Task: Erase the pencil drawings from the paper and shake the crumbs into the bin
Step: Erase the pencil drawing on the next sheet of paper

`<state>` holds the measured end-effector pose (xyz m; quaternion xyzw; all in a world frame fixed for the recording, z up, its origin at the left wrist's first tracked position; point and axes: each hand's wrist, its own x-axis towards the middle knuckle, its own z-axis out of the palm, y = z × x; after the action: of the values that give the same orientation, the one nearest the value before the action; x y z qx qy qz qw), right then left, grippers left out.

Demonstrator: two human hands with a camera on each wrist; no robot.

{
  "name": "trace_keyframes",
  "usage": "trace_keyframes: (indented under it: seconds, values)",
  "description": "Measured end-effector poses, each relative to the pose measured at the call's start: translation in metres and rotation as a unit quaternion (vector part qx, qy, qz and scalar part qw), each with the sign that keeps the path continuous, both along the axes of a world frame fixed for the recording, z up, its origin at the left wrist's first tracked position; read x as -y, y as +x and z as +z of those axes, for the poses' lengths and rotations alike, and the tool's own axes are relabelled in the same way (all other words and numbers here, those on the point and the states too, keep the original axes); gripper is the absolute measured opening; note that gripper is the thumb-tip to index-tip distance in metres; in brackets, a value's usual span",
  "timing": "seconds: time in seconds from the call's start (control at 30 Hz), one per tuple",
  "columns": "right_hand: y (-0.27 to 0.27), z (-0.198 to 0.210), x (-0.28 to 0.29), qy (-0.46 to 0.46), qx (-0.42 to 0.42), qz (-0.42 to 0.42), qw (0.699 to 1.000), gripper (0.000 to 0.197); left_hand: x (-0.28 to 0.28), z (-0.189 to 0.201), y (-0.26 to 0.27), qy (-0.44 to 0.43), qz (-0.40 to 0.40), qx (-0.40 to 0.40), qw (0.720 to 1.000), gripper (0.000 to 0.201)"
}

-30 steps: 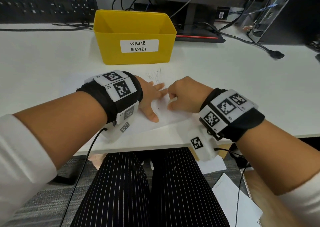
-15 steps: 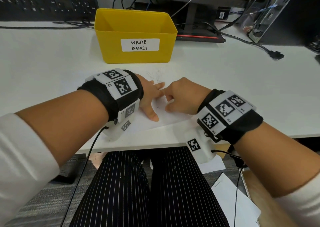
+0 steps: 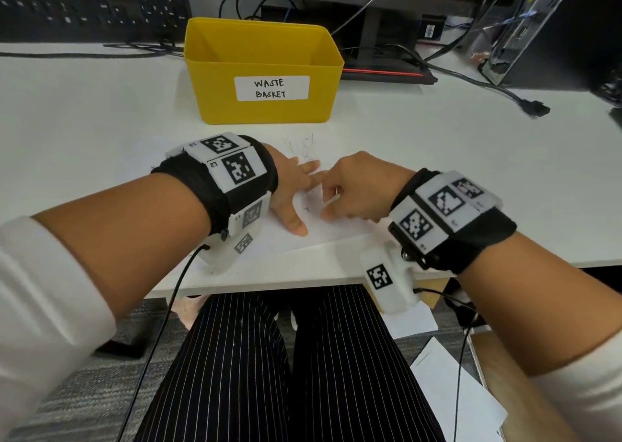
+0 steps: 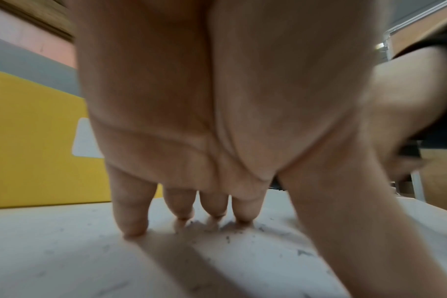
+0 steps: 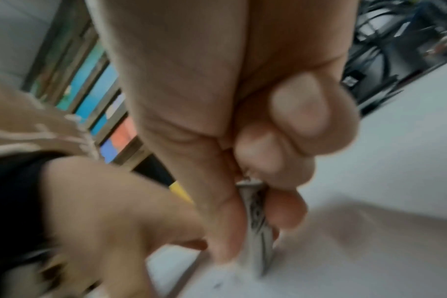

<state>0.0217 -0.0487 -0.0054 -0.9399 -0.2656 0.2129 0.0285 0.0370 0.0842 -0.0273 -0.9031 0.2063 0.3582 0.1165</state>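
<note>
"WASTE BASKET" label (image 3: 272, 88), yellow bin (image 3: 215, 81)

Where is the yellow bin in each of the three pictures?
Head: the yellow bin stands at top centre on the desk, beyond both hands.
Left wrist: its wall fills the left edge, behind the left hand.
Right wrist: only a small yellow sliver shows between the hands.
Shared landmark: the white paper under the hands.

an office desk: behind the yellow waste basket (image 3: 262, 71) stands a monitor stand (image 3: 377, 37), a black keyboard (image 3: 91, 4) to its left, cables (image 3: 471, 78) to its right.
</note>
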Motion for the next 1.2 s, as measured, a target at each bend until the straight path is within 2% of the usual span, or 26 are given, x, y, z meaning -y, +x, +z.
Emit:
trace_keyframes:
  seconds: [0.07,0.13,0.27,0.37,0.43,0.53,0.67,0.8,0.87,1.0,1.2]
  values:
    - [0.009,0.003,0.001,0.014,0.001,-0.045,0.999,0.024,0.0,-0.001,0.0,-0.001,0.004,0.004,1.0,0.105]
    - [0.014,0.004,0.002,0.007,0.028,-0.056,0.998,0.025,0.0,-0.001,0.0,-0.003,0.006,0.004,1.0,0.106]
    - [0.001,0.0,-0.002,-0.018,0.06,0.03,0.998,0.027,-0.001,0.0,0.0,-0.004,-0.002,0.001,1.0,0.102]
    - [-0.005,0.002,-0.002,-0.021,0.035,0.054,0.998,0.026,-0.001,0.001,-0.002,-0.007,0.007,-0.005,1.0,0.096]
    - [0.004,0.001,0.001,-0.003,0.001,0.018,1.0,0.026,-0.001,0.001,-0.002,-0.008,0.004,0.002,1.0,0.1]
    - [0.019,-0.001,0.008,0.039,0.021,-0.046,0.998,0.024,-0.001,0.0,-0.001,0.0,-0.001,0.01,1.0,0.106]
    - [0.013,-0.007,0.012,0.039,0.02,-0.044,0.998,0.025,-0.001,-0.001,0.0,-0.002,0.003,0.003,1.0,0.108]
    - [0.015,-0.009,0.012,0.054,-0.043,-0.039,0.997,0.019,0.001,-0.001,-0.001,-0.008,0.008,0.005,1.0,0.109]
    - [0.027,-0.008,0.013,0.085,-0.065,-0.066,0.992,0.022,0.001,0.0,-0.002,-0.013,0.017,0.015,1.0,0.109]
    - [0.043,-0.011,0.016,0.127,-0.057,-0.122,0.983,0.019,-0.002,-0.001,-0.004,-0.029,0.031,0.029,0.999,0.109]
    - [0.044,-0.016,0.01,0.156,-0.057,-0.141,0.976,0.012,-0.005,0.0,-0.002,-0.012,0.062,0.037,0.997,0.117]
